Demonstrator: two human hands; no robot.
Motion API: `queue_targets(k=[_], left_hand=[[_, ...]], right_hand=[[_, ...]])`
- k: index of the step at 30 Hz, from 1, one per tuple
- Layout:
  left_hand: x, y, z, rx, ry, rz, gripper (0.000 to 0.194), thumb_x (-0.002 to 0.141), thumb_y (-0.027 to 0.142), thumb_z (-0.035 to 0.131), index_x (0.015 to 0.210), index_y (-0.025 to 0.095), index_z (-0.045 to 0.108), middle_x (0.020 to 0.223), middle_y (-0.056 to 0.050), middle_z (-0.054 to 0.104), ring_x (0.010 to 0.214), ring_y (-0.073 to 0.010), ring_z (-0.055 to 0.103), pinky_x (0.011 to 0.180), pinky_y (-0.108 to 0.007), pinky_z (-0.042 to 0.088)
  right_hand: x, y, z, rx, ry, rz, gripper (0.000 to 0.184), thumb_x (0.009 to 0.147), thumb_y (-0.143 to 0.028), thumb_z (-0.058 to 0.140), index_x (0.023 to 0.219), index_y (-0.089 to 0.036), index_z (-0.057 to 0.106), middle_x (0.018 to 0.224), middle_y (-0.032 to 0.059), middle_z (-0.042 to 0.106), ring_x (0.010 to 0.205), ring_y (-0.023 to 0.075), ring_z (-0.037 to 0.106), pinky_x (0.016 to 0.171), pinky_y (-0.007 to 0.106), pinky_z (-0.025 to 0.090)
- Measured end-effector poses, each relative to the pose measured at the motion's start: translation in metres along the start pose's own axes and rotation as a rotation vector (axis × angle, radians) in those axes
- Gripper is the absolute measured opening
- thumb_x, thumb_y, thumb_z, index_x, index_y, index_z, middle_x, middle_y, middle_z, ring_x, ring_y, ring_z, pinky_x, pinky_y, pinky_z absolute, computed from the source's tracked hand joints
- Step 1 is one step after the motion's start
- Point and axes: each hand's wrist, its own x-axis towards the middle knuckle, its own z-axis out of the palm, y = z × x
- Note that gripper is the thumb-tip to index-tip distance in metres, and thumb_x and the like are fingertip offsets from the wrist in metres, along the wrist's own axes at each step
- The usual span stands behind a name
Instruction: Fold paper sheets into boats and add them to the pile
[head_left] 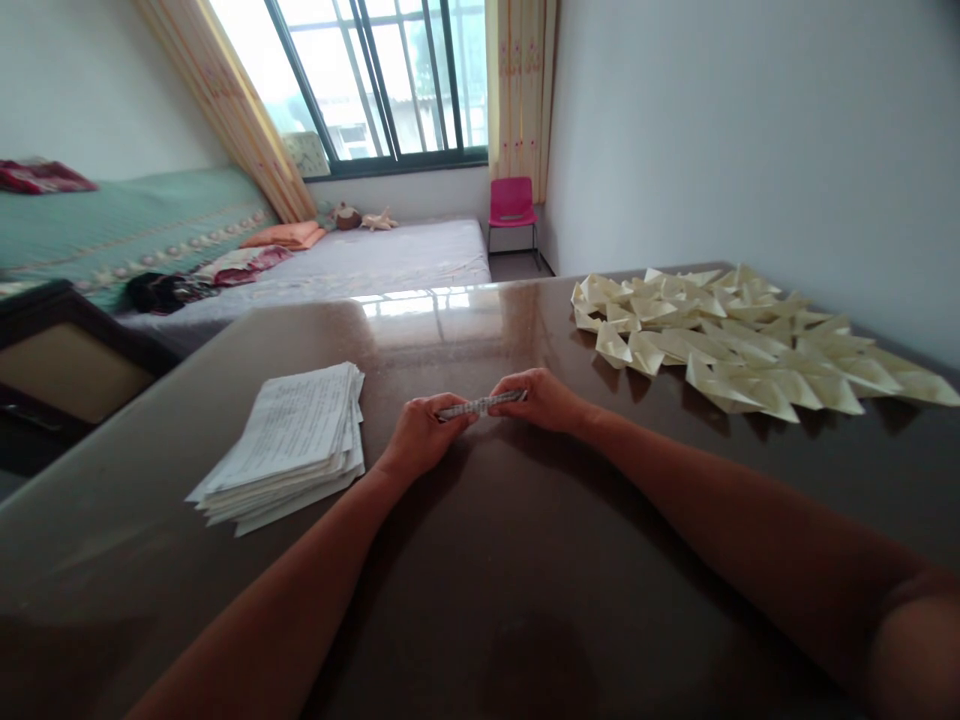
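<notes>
Between my hands is a narrow folded strip of printed paper [482, 405], held level just above the brown table [480, 560]. My left hand [421, 432] pinches its left end, and my right hand [546, 400] pinches its right end. The fingers of both hands partly cover the strip, leaving its middle in sight. Left of my left hand lies a stack of printed paper sheets [292, 425] with uneven edges. Many cream folded-paper pieces [720, 345], pointed like little boats, are grouped on the right side of the table beyond my right forearm.
A white wall [712, 140] runs along the table's right side. Past the far edge stands a bed [420, 250], with a pink chair [512, 208] near the window [382, 80]. A dark wooden chair or cabinet [67, 370] is at the left.
</notes>
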Motion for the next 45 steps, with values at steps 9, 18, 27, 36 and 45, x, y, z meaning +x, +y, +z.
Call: queue_targets(k=[9,18,27,36,45], left_hand=[[0.001,0.001,-0.002,0.04,-0.041,-0.017,0.027,0.076,0.038,0.062,0.081,0.015,0.074,0.059,0.001,0.064,0.056,-0.012,0.055,0.053,-0.021,0.039],[0.002,-0.019,-0.007,0.091,-0.035,0.089,0.03,0.073,0.027,0.064,0.102,0.021,0.061,0.094,-0.002,0.066,0.077,-0.015,0.061,0.065,-0.023,0.049],[0.003,-0.019,-0.015,0.071,-0.049,0.06,0.017,0.078,0.03,0.059,0.09,0.019,0.063,0.077,-0.002,0.067,0.07,-0.0149,0.064,0.064,-0.025,0.05],[0.002,-0.019,-0.006,0.116,0.022,0.118,0.015,0.08,0.027,0.056,0.084,0.019,0.069,0.083,-0.003,0.071,0.076,-0.0168,0.064,0.071,-0.027,0.049],[-0.001,-0.014,-0.001,0.188,0.007,0.213,0.016,0.085,0.023,0.052,0.087,0.02,0.067,0.085,-0.003,0.068,0.08,-0.016,0.063,0.073,-0.026,0.048]], right_hand=[[0.002,0.005,-0.006,-0.035,-0.022,0.036,0.022,0.074,-0.035,0.071,0.081,-0.015,0.075,0.065,0.001,0.069,0.062,0.0122,0.057,0.057,0.021,0.037],[0.002,0.016,-0.012,-0.101,-0.022,0.081,0.027,0.069,-0.026,0.074,0.094,-0.018,0.07,0.079,-0.0001,0.069,0.07,0.0134,0.06,0.064,0.022,0.043],[0.004,0.03,-0.035,0.12,-0.075,0.151,0.031,0.067,-0.024,0.073,0.094,-0.017,0.062,0.073,-0.0009,0.066,0.066,0.0134,0.062,0.054,0.02,0.045],[0.005,0.024,-0.031,0.112,-0.038,0.052,0.015,0.073,-0.027,0.067,0.08,-0.017,0.074,0.08,0.003,0.074,0.076,0.017,0.068,0.072,0.026,0.051],[0.005,0.02,-0.017,0.111,-0.007,0.053,0.014,0.075,-0.024,0.064,0.081,-0.016,0.073,0.08,0.0039,0.074,0.075,0.0174,0.068,0.072,0.026,0.052]])
